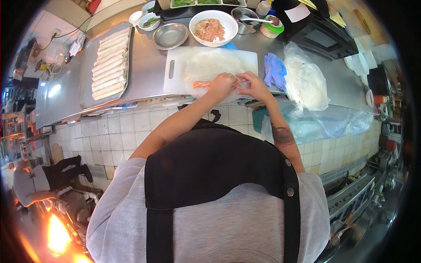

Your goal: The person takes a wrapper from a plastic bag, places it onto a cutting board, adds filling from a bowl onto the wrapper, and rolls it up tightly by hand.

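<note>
On a white plastic cutting board (251, 59), I see a thin, round, translucent wrapper (210, 63), lumpy pink-orange filling (200, 84) near its close edge. It looks light, soft, easily torn: best lifted by its rim. The left hand (224, 85) curls over the filling; the right hand (253, 86), beside it, is half-curled, grips unclear. A round white bowl (213, 43) and crumpled blue cloth (275, 71) crowd close.

Working commercial kitchen, by look of it. Long steel counter (147, 70) across upper frame, with white cutting board (175, 87), large tray (87, 72) of pale rolls (109, 61), bowl of raw mince (209, 30). Black oven-like appliance (322, 39) upper right. Open flames (58, 234) lower left, second person (28, 182) beside them. Cooking range (348, 197) with row of knobs lower right. Tiled floor (131, 131) with drain grating (97, 171). Dark apron (215, 162) bottom centre.
</note>
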### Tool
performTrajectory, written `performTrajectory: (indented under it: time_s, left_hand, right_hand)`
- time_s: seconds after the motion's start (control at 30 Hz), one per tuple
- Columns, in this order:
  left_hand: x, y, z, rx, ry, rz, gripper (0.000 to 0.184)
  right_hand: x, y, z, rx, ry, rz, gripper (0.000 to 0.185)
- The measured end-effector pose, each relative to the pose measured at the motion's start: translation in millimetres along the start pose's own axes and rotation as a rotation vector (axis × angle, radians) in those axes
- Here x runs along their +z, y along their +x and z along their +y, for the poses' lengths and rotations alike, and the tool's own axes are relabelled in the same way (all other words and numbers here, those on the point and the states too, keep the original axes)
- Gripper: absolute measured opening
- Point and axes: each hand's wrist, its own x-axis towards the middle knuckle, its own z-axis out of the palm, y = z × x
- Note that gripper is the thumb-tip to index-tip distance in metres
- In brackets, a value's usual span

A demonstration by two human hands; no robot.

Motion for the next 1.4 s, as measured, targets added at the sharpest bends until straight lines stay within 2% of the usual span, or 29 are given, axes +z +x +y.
performTrajectory:
  time_s: [0.07,0.2,0.33,0.4,0.47,0.57,0.7,0.77,1.0,1.1,1.17,1.23,1.3,1.33,1.4]
  left_hand:
    - [-7.8,-3.8,0.6,-0.019,0.030,0.010,0.019]
    - [-34.7,-19.3,-12.2,-0.026,0.148,0.024,0.016]
    - [-70.3,-41.5,-22.1,-0.098,0.202,-0.018,0.014]
    - [-82.5,-48.3,-26.1,-0.225,0.156,-0.089,0.020]
    - [-85.7,-54.2,-32.6,-0.220,0.112,-0.064,0.023]
    - [-90.4,-59.0,-33.9,-0.241,0.009,-0.046,0.028]
    - [-101.9,-66.9,-28.2,-0.307,-0.111,-0.037,0.032]
    - [-107.4,-72.2,-35.3,-0.294,-0.100,-0.051,0.032]
    - [-105.8,-70.6,-52.6,-0.375,-0.076,-0.083,0.031]
    - [-103.5,-73.8,-51.6,-0.296,-0.072,-0.035,0.029]
    - [-102.2,-76.4,-46.8,-0.238,-0.029,-0.020,0.029]
    - [-100.0,-77.7,-41.3,-0.184,0.013,-0.001,0.028]
    - [-96.6,-76.6,-34.5,-0.274,-0.094,0.120,0.033]
    - [-96.6,-72.5,-26.5,-0.271,-0.094,0.115,0.033]
    - [-94.9,-66.7,-13.6,-0.271,-0.097,0.160,0.027]
  right_hand:
    - [3.2,3.8,2.9,-0.158,-0.267,-0.020,0.042]
    - [8.0,9.6,21.7,-0.098,-0.203,-0.046,0.042]
    - [4.4,6.3,13.8,-0.145,-0.185,-0.036,0.035]
    - [6.6,5.5,10.7,-0.181,-0.187,-0.023,0.034]
    - [9.1,7.6,12.7,-0.237,-0.230,-0.016,0.034]
    - [15.3,8.6,19.8,-0.166,-0.163,0.010,0.034]
    - [16.1,4.3,14.3,-0.188,-0.145,0.057,0.032]
    - [16.3,1.2,6.2,-0.328,-0.229,0.114,0.027]
    - [20.5,5.6,20.7,-0.210,-0.154,0.104,0.034]
    - [27.7,4.6,10.0,-0.272,-0.344,0.142,0.039]
    - [48.7,5.8,-10.4,-0.357,-0.695,0.268,0.038]
    - [79.9,17.9,-18.7,-0.398,-0.727,0.184,0.034]
    - [115.1,30.6,-30.7,-0.381,-0.733,0.187,0.031]
    - [125.9,34.3,-31.5,-0.370,-0.737,0.183,0.029]
    - [133.2,37.6,-28.6,-0.375,-0.725,0.234,0.026]
